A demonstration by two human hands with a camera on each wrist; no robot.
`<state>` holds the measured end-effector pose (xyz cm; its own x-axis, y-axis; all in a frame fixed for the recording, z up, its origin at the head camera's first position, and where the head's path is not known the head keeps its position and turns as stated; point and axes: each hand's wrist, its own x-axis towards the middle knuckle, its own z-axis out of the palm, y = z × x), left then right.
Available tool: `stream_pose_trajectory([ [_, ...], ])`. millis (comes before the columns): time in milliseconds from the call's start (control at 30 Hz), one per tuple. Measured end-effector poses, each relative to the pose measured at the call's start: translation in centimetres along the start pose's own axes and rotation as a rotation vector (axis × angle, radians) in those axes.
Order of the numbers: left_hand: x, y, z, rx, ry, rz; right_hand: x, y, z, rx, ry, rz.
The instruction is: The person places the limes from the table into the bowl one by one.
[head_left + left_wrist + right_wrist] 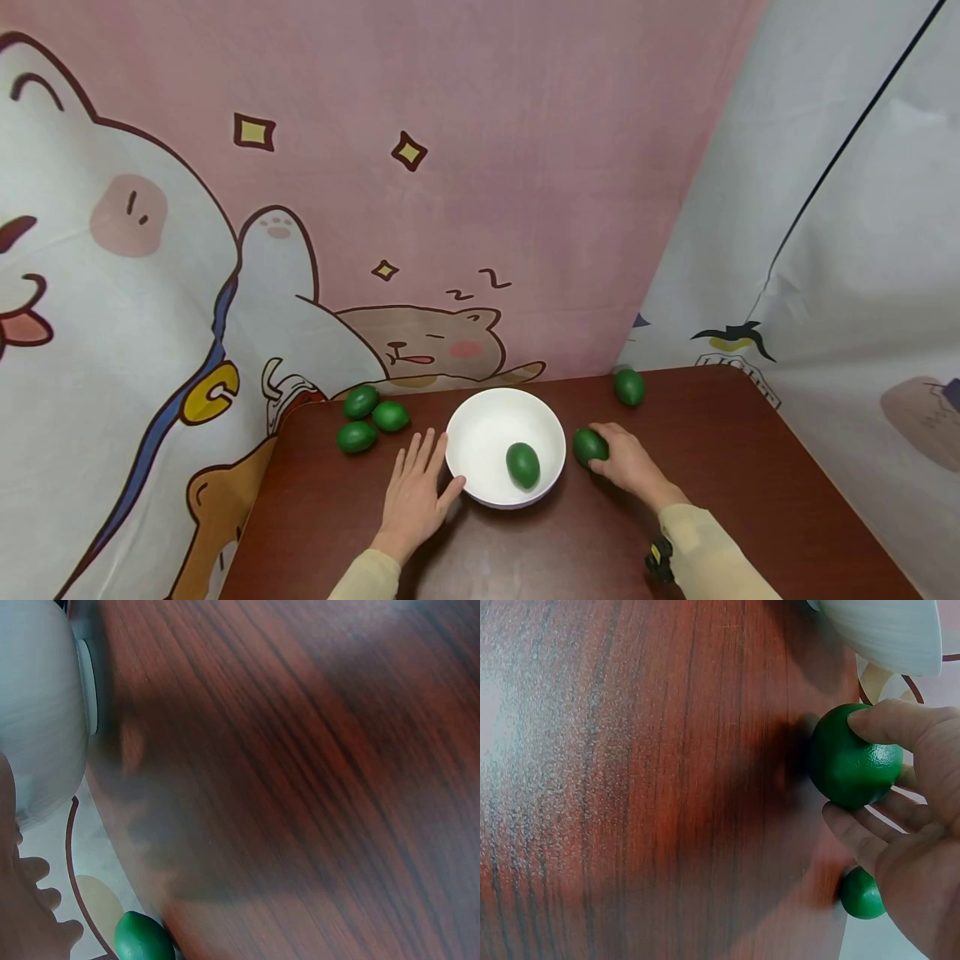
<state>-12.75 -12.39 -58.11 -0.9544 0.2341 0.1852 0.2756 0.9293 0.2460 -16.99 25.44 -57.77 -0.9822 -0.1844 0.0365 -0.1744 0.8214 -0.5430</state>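
Note:
My right hand [626, 458] grips a green lime [855, 756] just to the right of a white bowl [480, 433], with the thumb on one side and the fingers round the other. The right wrist view shows this lime close over the tabletop. Inside the bowl lies one lime [522, 465]. At the bowl's left side is my left hand [415, 496], fingers straight and spread, the thumb right at the rim. In the left wrist view, part of that hand [30, 900] shows beside the bowl's outer wall [41, 705].
Three limes [357, 436] sit grouped at the table's back left. Another lime [629, 387] stands near the back edge, beyond my right hand. The dark brown wooden table [525, 550] meets a printed cartoon cloth [570, 208] behind it.

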Motion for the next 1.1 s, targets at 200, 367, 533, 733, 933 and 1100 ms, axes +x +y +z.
stream_pose_trajectory([
  [200,0.0,0.1,0.0,-0.014,-0.006,-0.004,-0.2,0.2,0.1,0.020,0.011,0.032],
  [367,0.0,0.2,-0.1,-0.007,-0.013,-0.008,-0.3,0.3,0.1,0.025,0.054,0.004],
  [533,0.0,0.1,-0.1,0.004,-0.009,-0.004,-0.3,0.1,-0.1,0.053,0.109,-0.020],
  [733,0.0,0.0,-0.2,0.020,-0.004,0.002,-0.3,-0.5,-0.6,0.071,0.108,-0.009],
  [933,0.1,0.0,-0.2,0.010,-0.003,0.002,0.0,-0.9,-1.2,0.085,0.107,0.001],
  [1100,0.0,0.1,-0.2,0.009,0.000,0.004,0.2,-1.1,-1.7,0.097,0.115,-0.001],
])
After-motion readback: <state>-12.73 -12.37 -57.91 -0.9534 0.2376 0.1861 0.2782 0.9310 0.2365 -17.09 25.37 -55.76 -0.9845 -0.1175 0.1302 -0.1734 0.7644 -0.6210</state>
